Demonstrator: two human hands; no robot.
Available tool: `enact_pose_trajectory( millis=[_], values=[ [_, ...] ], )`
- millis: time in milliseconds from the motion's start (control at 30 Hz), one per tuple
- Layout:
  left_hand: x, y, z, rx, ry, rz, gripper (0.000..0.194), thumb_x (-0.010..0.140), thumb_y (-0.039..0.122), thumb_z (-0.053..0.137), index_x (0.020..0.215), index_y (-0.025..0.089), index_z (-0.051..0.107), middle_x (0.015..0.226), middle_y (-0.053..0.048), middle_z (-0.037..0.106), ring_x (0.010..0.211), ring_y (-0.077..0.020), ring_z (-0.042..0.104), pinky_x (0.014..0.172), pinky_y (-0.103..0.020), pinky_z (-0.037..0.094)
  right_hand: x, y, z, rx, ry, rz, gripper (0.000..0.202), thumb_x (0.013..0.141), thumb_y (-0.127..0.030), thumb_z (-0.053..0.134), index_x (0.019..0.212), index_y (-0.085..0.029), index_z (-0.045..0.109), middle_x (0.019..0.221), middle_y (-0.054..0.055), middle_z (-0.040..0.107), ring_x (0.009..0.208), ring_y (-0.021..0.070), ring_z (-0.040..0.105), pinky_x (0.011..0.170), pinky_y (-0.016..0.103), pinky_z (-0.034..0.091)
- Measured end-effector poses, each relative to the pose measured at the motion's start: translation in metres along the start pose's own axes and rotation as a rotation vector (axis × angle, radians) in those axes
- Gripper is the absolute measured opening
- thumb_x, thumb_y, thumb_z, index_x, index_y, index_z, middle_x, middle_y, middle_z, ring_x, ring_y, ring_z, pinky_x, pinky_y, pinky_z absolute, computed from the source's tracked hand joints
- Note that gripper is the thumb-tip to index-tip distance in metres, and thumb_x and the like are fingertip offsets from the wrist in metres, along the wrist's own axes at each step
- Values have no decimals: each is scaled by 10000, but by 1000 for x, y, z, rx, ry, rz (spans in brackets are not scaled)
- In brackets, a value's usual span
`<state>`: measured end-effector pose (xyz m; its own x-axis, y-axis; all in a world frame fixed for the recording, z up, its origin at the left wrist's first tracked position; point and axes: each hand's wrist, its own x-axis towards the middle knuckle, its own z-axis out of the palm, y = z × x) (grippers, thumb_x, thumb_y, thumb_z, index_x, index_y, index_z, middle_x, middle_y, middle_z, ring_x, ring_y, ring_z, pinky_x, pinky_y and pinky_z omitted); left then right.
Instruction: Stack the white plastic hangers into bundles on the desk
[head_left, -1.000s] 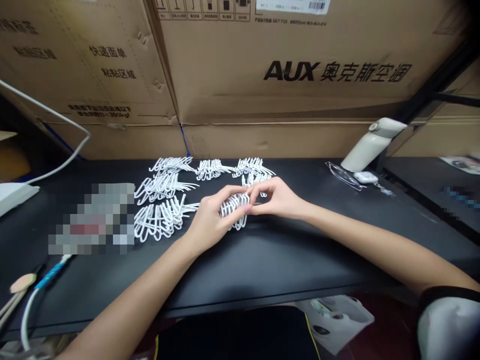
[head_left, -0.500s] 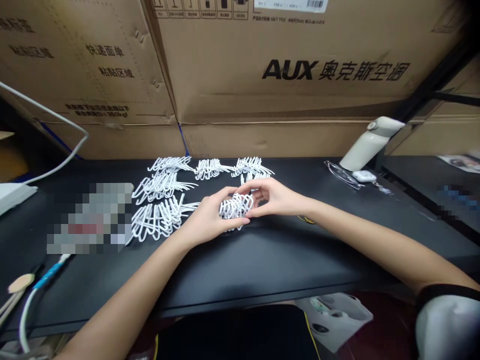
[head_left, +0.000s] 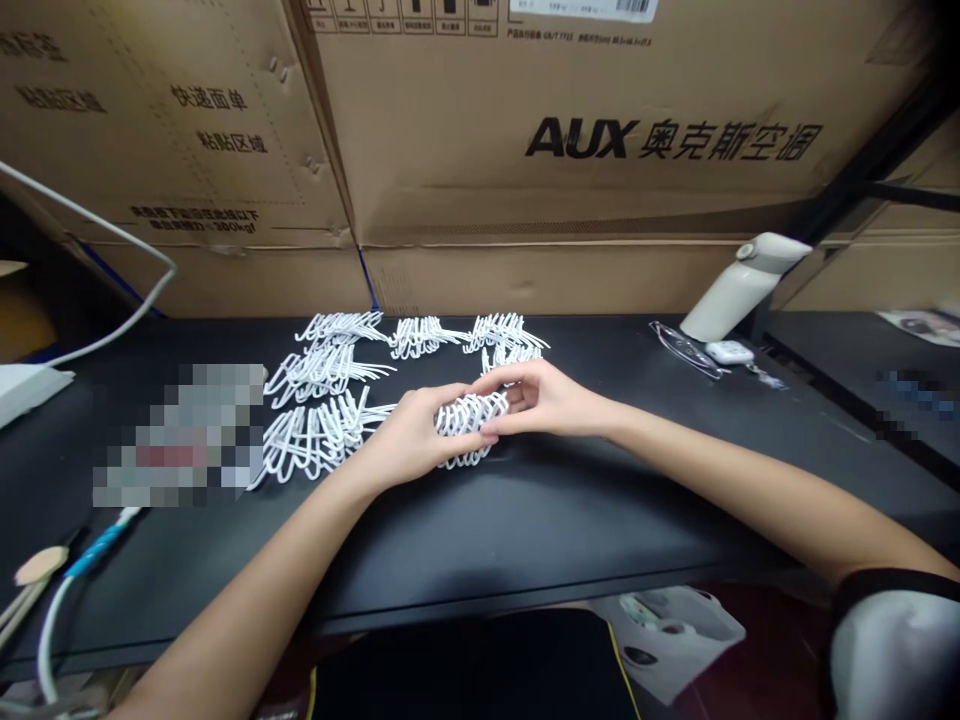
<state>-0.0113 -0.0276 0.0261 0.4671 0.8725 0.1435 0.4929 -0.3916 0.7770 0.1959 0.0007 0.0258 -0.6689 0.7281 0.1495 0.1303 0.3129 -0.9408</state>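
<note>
A large cardboard box [head_left: 600,190] is standing at 12 o'clock, behind the black tabletop [head_left: 480,545]. A pale bottle [head_left: 724,300] is leaning at 2 o'clock from my hands. Bunches of bent white pieces are lying at 9 o'clock [head_left: 307,438], 10 o'clock [head_left: 319,372], 11 o'clock [head_left: 420,338] and 1 o'clock [head_left: 517,355].

I'm gathering one clump of white loops [head_left: 469,415] between both hands, centre of my view; I judge this as evening it up, and any next move as calling for light, even pressure so the loops keep their line. I'm keeping my left hand [head_left: 409,437] clamped on the clump, parted by its width, thumb along the near side. My right hand [head_left: 551,400] is closing round its 3 o'clock end, fingers curling, thumb tip meeting the left one. Whether the clump is touching the tabletop, I can't tell.
</note>
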Motion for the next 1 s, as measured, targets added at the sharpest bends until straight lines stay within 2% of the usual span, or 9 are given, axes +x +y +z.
enact_pose_trajectory(
  millis=[100,200,367,500,633,767,900,1000],
  values=[
    [0,2,1,-23,12,35,495,716,454,703,1138,196,680,1041,-60,720,954,-289,636,903,-362,449,0,0,0,-23,-2,-29,346,693,-339,769,969,-152,677,951,53,677,699,111,604,624,247,532],
    [0,2,2,-31,18,20,503,679,447,731,1114,200,685,1025,-53,718,917,-283,636,877,-355,453,0,0,0,-43,3,-26,318,689,-353,770,918,-153,677,904,36,671,624,86,571,569,224,511],
    [-1,2,2,-7,-16,34,523,687,493,718,1117,201,653,1078,-70,695,986,-300,610,887,-370,439,-3,0,2,-19,-32,-17,441,705,-348,757,1087,-149,662,995,69,680,659,97,606,617,244,540],
    [-1,3,4,48,-64,56,717,663,530,730,1287,248,520,1261,-66,609,1134,-309,559,994,-410,379,-5,-4,7,-88,-81,-41,467,716,-344,753,1136,-160,663,996,66,687,632,94,597,595,234,536],
    [-2,2,6,68,-69,46,847,653,550,732,1380,274,395,1329,-61,559,1198,-303,527,1029,-418,355,-7,-9,12,-155,-32,-46,379,744,-360,730,1055,-149,685,1011,73,685,613,93,579,567,233,516],
    [-2,2,8,67,-52,35,876,645,551,740,1390,262,380,1292,-71,589,1186,-305,547,1022,-408,371,-9,-11,15,-256,35,-67,350,741,-367,736,1007,-146,687,937,59,692,588,88,537,541,220,472],
    [-2,5,8,-6,-54,31,960,663,504,748,1460,235,286,1107,-74,699,1147,-297,595,1040,-404,357,-9,-9,16,-327,76,-102,320,751,-384,726,961,-145,691,764,16,665,522,67,464,495,196,404],
    [-2,7,8,-30,-60,29,998,666,486,754,1482,221,244,1105,-92,709,1176,-302,582,1045,-409,353,-9,-8,17,-352,103,-121,284,771,-375,707,941,-147,700,677,-4,631,493,61,421,476,190,373]
  ],
)
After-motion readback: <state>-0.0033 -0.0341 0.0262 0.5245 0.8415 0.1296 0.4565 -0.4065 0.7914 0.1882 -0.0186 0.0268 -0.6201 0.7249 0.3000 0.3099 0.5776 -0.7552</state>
